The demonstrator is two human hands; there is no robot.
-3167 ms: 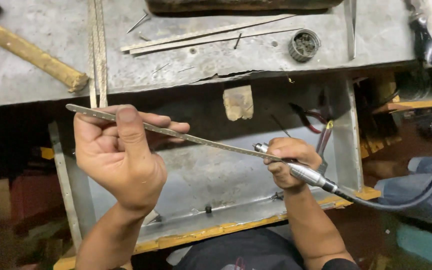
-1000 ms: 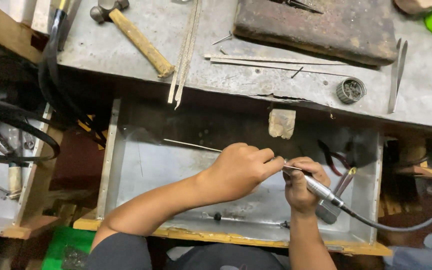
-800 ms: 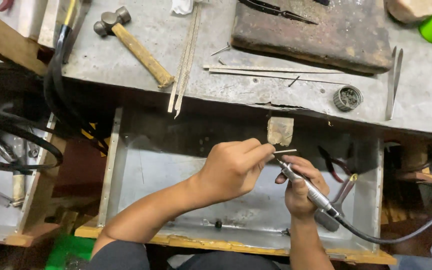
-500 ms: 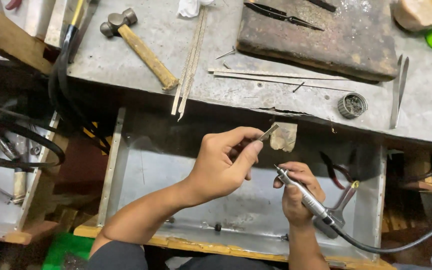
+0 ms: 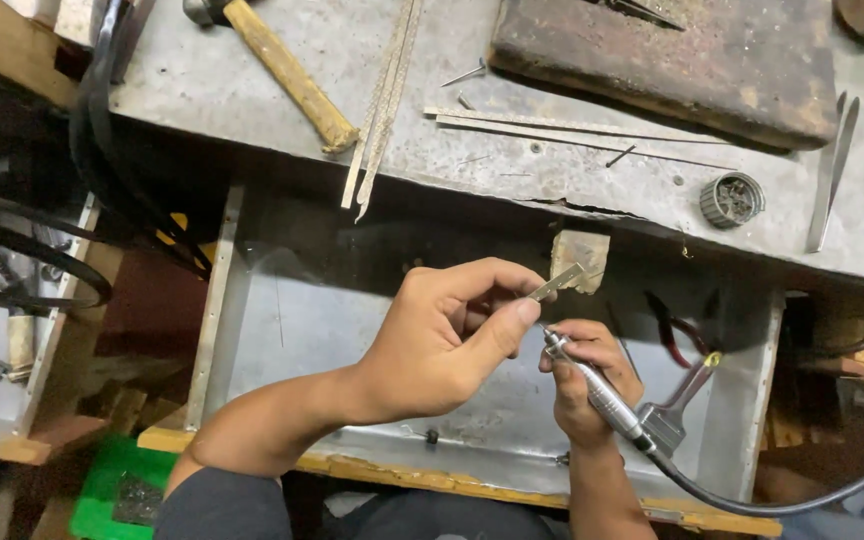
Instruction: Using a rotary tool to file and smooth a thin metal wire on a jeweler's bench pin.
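Observation:
My left hand (image 5: 447,340) pinches a thin flat metal strip (image 5: 555,283) between thumb and fingers; only its short end shows, pointing up and right toward a small wooden bench peg (image 5: 580,259). My right hand (image 5: 587,375) grips a slim metal rotary handpiece (image 5: 597,392) like a pen, its tip just below the strip's end, close to my left thumb. A dark flexible cable (image 5: 782,497) runs from the handpiece off to the right. Both hands hover over a grey metal catch tray (image 5: 282,330) under the workbench.
On the grey bench top (image 5: 572,160) lie a wooden-handled hammer (image 5: 282,70), long metal strips (image 5: 384,100), thin rods (image 5: 562,128), a dark block (image 5: 672,60), a small round tin (image 5: 732,199) and tweezers (image 5: 832,170). Red-handled pliers (image 5: 677,335) hang at right. Black cables (image 5: 102,150) loop at left.
My left hand slid along the strip and turned it, so only its short end now shows, raised toward the peg. My right hand stayed low with the handpiece. The view shifted left.

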